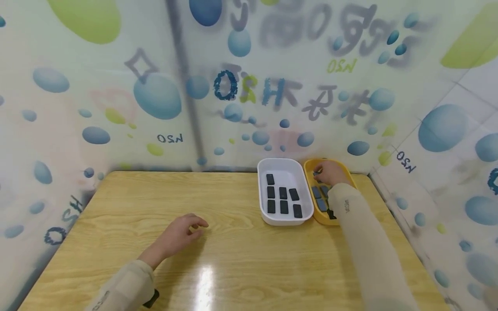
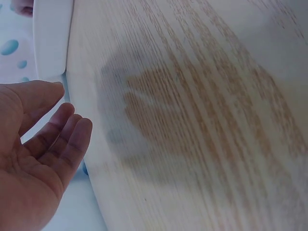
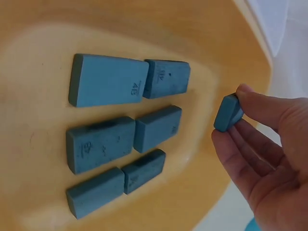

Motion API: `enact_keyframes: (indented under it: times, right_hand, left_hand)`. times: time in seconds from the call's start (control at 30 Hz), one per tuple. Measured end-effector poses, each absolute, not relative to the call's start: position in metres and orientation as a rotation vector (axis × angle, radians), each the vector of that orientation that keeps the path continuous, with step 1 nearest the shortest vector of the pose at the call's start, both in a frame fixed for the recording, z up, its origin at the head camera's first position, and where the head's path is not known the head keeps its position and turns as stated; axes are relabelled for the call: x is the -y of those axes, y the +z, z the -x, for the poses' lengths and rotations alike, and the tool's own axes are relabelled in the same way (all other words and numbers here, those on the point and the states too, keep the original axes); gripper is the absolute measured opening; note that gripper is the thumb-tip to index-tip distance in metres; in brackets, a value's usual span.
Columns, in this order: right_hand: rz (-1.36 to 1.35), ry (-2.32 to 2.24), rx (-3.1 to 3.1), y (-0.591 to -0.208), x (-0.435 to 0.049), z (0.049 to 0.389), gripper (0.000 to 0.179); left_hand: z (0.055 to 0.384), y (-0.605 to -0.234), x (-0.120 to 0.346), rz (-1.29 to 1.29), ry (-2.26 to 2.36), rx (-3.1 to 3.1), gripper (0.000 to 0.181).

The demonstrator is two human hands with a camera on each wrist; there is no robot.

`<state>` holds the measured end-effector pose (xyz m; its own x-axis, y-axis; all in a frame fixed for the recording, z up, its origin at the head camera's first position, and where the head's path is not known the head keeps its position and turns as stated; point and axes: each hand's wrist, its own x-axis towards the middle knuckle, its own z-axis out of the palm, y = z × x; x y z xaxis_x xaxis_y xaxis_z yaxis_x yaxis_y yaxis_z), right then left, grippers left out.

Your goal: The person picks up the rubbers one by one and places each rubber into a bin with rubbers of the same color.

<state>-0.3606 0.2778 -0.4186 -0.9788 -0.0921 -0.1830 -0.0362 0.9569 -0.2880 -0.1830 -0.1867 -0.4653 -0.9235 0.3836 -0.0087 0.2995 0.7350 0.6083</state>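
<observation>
My right hand is over the far part of the yellow tray. In the right wrist view, its thumb and fingertips pinch a small blue-green eraser. Several blue-green erasers lie in pairs on the tray's floor, one of them a larger eraser marked 4B. Left of it stands the white tray, where several dark blocks lie in loose columns. My left hand hovers above the wooden table with nothing in it, its fingers loosely bent.
Both trays sit side by side at the back right of the wooden table. A wall covering with bubble prints rises right behind the table, and printed surfaces stand on the left and right sides too.
</observation>
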Motion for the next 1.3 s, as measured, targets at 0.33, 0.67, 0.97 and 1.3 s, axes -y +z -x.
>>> enact_keyframes:
  times: [0.33, 0.67, 0.97, 1.3]
  right_hand:
    - [-0.039, -0.449, -2.877, -0.43, -0.272, 0.364, 0.035]
    - [-0.033, -0.411, -2.885, -0.439, -0.27, 0.366, 0.033]
    - [-0.055, -0.476, -2.854, -0.458, -0.289, 0.372, 0.028]
    - [-0.098, -0.538, -2.857, -0.459, -0.295, 0.371, 0.036]
  left_hand:
    - [0.177, -0.467, 0.187, -0.6, 0.93, -2.818, 0.018]
    - [0.17, -0.466, 0.191, -0.572, 0.912, -2.814, 0.018]
    - [0.163, -0.462, 0.193, -0.578, 0.921, -2.804, 0.018]
    - [0.165, -0.462, 0.192, -0.618, 0.919, -2.82, 0.018]
